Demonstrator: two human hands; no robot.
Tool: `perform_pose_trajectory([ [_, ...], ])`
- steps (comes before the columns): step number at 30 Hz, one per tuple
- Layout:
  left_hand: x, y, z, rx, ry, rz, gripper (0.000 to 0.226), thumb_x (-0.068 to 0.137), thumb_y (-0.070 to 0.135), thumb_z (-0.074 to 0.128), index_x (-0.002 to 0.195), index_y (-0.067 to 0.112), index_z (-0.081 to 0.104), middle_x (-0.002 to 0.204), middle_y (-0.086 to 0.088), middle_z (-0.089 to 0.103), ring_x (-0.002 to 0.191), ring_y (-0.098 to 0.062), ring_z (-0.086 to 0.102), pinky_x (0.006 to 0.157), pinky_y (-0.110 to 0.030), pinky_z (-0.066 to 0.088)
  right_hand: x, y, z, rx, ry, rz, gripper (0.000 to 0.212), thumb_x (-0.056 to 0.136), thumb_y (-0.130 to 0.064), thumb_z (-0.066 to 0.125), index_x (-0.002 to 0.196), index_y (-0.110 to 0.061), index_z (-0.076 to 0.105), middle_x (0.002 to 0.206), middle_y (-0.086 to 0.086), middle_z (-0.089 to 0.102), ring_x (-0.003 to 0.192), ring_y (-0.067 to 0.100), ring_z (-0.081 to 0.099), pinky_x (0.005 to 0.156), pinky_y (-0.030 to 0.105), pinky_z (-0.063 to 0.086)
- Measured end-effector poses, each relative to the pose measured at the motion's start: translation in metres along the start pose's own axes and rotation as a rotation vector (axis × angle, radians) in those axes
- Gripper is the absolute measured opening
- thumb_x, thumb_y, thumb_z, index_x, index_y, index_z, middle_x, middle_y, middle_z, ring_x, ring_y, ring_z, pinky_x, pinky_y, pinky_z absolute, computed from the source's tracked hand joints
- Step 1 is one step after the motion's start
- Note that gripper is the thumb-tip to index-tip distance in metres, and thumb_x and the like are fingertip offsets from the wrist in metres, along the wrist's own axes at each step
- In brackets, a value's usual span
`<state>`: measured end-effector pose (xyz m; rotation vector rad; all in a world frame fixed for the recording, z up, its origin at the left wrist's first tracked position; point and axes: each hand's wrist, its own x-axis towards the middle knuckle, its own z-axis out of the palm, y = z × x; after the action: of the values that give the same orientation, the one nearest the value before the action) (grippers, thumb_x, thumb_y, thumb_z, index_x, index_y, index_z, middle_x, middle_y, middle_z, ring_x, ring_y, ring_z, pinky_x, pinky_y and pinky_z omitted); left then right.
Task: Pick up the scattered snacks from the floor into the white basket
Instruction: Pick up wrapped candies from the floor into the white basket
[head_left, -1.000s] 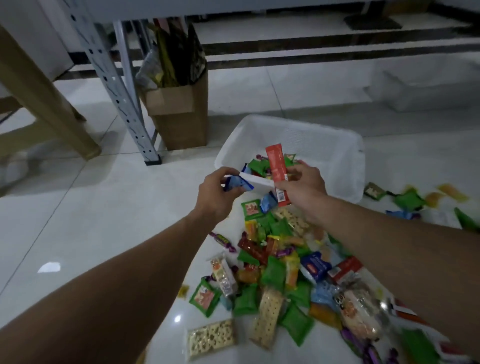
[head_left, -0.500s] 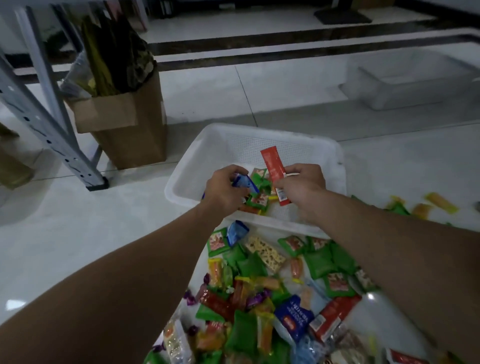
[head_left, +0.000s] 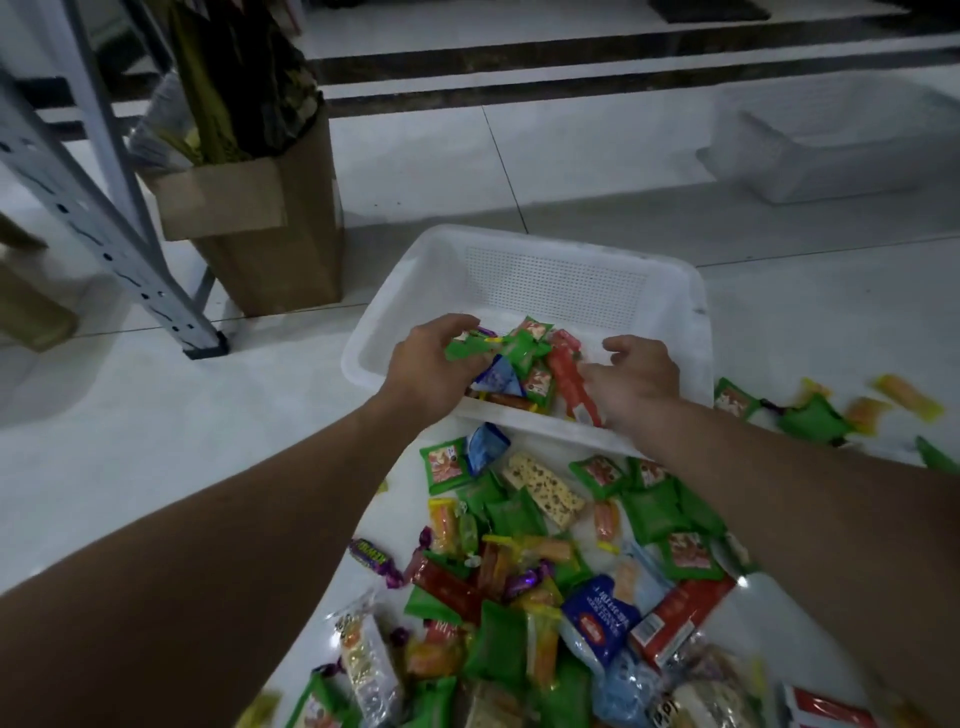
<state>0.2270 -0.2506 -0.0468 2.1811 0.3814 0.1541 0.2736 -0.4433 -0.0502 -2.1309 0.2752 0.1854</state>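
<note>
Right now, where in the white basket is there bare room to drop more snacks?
Free: the white basket bottom along its mesh back wall, and right of the right hand. Crowded: snacks between it and the left hand.

Far left I log a grey perforated rack upright (head_left: 104, 228) slanting down to a black foot (head_left: 208, 347). Just right of it stands a brown cardboard box (head_left: 270, 244), open at the top and stuffed with dark and yellow-green wrappers (head_left: 234, 78). A clear plastic bag (head_left: 161, 130) sits at its left edge. A wooden leg (head_left: 31, 312) shows at the left border. Two dark bands (head_left: 623, 78) cross the top. Upper right, blurred: I take it for a translucent tub (head_left: 831, 150).
</note>
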Motion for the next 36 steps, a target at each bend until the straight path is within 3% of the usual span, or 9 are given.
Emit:
perform_pose_trajectory([
  [3,-0.024,-0.003,-0.02,-0.057,0.031,0.004,0.039,0.086,0.023,0.069,0.123,0.027,0.059,0.121,0.009,0.058,0.11,-0.009,0.053,0.087,-0.021,0.04,-0.026,-0.006,-0.004,-0.127,-0.067,-0.201,0.045,0.088,-0.026,0.066,0.131,-0.015,0.057,0.132,0.005,0.058,0.117,0.02,0.055,0.087,0.015,0.035],
  [6,-0.052,-0.013,-0.044,-0.065,0.062,-0.013,0.042,0.086,0.027,0.069,0.127,0.028,0.058,0.126,0.007,0.057,0.115,-0.011,0.051,0.092,-0.027,0.042,-0.058,-0.014,-0.003,-0.21,-0.143,-0.368,0.037,0.089,-0.022,0.065,0.124,-0.013,0.062,0.119,0.007,0.061,0.112,0.021,0.054,0.076,0.01,0.03],
  [9,-0.084,-0.028,-0.067,-0.07,0.084,-0.071,0.044,0.085,0.031,0.069,0.128,0.029,0.057,0.129,0.004,0.057,0.117,-0.014,0.052,0.097,-0.035,0.047,-0.084,-0.02,0.007,-0.288,-0.184,-0.469,0.04,0.088,-0.027,0.066,0.126,-0.014,0.06,0.119,0.004,0.059,0.114,0.023,0.054,0.082,0.017,0.035],
  [12,-0.118,-0.05,-0.082,-0.032,0.088,-0.143,0.048,0.085,0.032,0.069,0.131,0.026,0.055,0.132,0.002,0.056,0.12,-0.016,0.051,0.1,-0.037,0.045,-0.115,-0.018,0.024,-0.294,-0.245,-0.467,0.052,0.089,-0.03,0.065,0.136,-0.014,0.052,0.135,0.005,0.052,0.121,0.021,0.05,0.092,0.024,0.038],
  [17,-0.177,-0.098,-0.095,-0.004,0.082,-0.276,0.048,0.085,0.034,0.068,0.13,0.027,0.055,0.133,-0.001,0.056,0.122,-0.017,0.051,0.1,-0.031,0.041,-0.158,0.006,0.062,-0.411,-0.459,-0.49,0.061,0.085,-0.044,0.066,0.139,-0.021,0.047,0.141,0.001,0.048,0.125,0.02,0.048,0.106,0.033,0.04],
  [21,-0.214,-0.127,-0.098,0.047,0.061,-0.345,0.05,0.085,0.036,0.067,0.132,0.027,0.053,0.134,-0.003,0.056,0.122,-0.02,0.051,0.1,-0.032,0.04,-0.185,0.024,0.085,-0.559,-0.593,-0.483,0.063,0.085,-0.046,0.066,0.14,-0.021,0.046,0.14,0.004,0.049,0.122,0.023,0.051,0.1,0.034,0.045],
  [27,-0.243,-0.149,-0.102,0.078,0.029,-0.377,0.052,0.084,0.034,0.068,0.133,0.028,0.052,0.135,-0.003,0.055,0.122,-0.02,0.05,0.101,-0.032,0.041,-0.223,0.047,0.12,-0.809,-0.645,-0.539,0.053,0.08,-0.053,0.066,0.12,-0.018,0.056,0.113,0.007,0.062,0.105,0.027,0.059,0.076,0.031,0.047],
  [32,-0.257,-0.161,-0.103,0.143,-0.033,-0.37,0.054,0.083,0.035,0.069,0.134,0.031,0.05,0.131,-0.001,0.057,0.118,-0.018,0.053,0.092,-0.024,0.039,-0.23,0.052,0.141,-0.897,-0.585,-0.47,0.054,0.08,-0.04,0.072,0.12,-0.014,0.047,0.113,0.01,0.061,0.104,0.03,0.059,0.081,0.035,0.05],
  [36,-0.261,-0.163,-0.1,0.213,-0.125,-0.339,0.057,0.081,0.032,0.072,0.133,0.031,0.05,0.129,0.0,0.058,0.103,-0.018,0.059,0.094,-0.032,0.047,-0.221,0.05,0.149,-0.719,-0.538,-0.339,0.045,0.082,-0.026,0.072,0.122,-0.015,0.054,0.113,0.01,0.063,0.103,0.03,0.061,0.083,0.036,0.052],
])
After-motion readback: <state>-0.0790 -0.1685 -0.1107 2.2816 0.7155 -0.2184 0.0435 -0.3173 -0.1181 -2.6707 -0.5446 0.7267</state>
